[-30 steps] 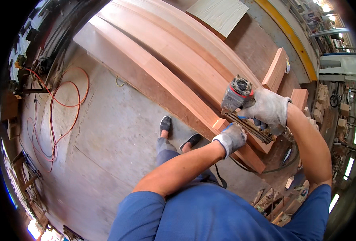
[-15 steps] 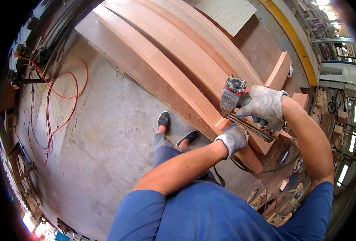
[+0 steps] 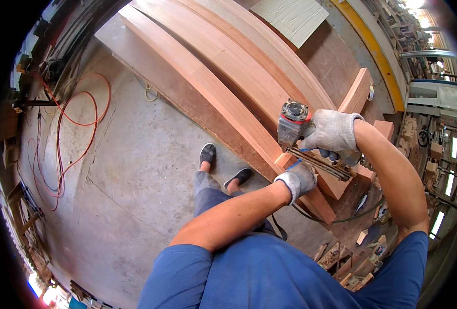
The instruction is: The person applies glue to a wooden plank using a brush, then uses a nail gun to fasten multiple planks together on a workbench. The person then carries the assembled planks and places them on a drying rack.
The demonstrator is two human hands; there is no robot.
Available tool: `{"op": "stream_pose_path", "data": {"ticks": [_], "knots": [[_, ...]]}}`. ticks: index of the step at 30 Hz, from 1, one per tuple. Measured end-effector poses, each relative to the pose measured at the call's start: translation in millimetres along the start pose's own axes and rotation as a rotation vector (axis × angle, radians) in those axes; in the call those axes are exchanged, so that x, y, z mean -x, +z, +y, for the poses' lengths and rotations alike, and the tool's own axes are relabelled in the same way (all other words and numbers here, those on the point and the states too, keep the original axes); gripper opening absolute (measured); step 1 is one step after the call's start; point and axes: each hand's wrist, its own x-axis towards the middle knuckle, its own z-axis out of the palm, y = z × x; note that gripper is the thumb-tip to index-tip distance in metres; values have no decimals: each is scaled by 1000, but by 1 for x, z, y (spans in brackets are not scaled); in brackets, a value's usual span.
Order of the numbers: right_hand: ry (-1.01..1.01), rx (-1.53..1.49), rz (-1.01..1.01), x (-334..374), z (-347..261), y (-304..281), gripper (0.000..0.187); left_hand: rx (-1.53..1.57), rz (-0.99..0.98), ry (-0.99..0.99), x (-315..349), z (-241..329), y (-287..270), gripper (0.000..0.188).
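Nail gun (image 3: 293, 126) shifted left
Over the last second, the gloved right hand (image 3: 334, 133) has moved the tool leftward; its head sits farther left and its nose nearer the small wood block (image 3: 284, 158).

Concrete floor (image 3: 130, 190), grey and stained, with a crack (image 3: 88, 174) at left. Red hose (image 3: 97, 121), lying in loose overlapping loops on the floor at far left. Cord loop (image 3: 150, 95), small and yellowish, upper left of centre. Pale sheet (image 3: 290, 19), flat, four-sided, at the upper edge. Yellow rail (image 3: 377, 51), running obliquely to the right of the sheet. White structure (image 3: 439, 96), far right. Wheel (image 3: 424, 135), dark and spoked, below the white structure. Light strips (image 3: 436, 225), bright, along the right rim. Offcuts (image 3: 342, 265), jumbled at lower right; their support cannot be made out.
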Motion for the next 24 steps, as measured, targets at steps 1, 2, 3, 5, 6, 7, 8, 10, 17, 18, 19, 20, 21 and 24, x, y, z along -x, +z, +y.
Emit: {"op": "stream_pose_path", "data": {"ticks": [1,2,3,5,6,7,8,10,17,18,19,20,21,24], "knots": [[38,-1,-7,-1,-3,-1,28,31,52,-23,0,0,3,19],[115,-49,-21,-1,-11,-4,29,17,12,-5,-1,-1,5,20],[183,-83,-37,-1,-17,-7,30,3,-29,12,-1,-2,3,20],[312,-133,-67,-2,-30,-12,32,-20,-73,37,-1,-3,1,21],[373,-150,-82,-2,-33,-14,33,-31,-76,45,-2,-3,1,20],[383,-160,-67,-3,-32,-13,33,-41,-79,53,-2,-2,1,20],[394,-169,-52,-3,-30,-12,33,-48,-94,47,-2,-1,1,19],[418,-173,-46,-4,-30,-12,33,-63,-125,35,-2,0,-1,17],[423,-127,-70,-5,-38,-17,34,-73,-105,31,-2,0,-8,15],[421,-125,-71,-5,-36,-16,34,-68,-121,23,-3,1,-8,15],[410,-115,-67,-6,-35,-15,34,-63,-138,15,-3,1,-8,16],[400,-106,-64,-6,-32,-13,35,-84,-149,27,-3,1,-8,16],[389,-96,-60,-6,-31,-12,35,-105,-160,38,-3,1,-10,16],[279,-53,-7,-5,-29,-12,35,-60,-166,37,-4,0,-8,18]]}}
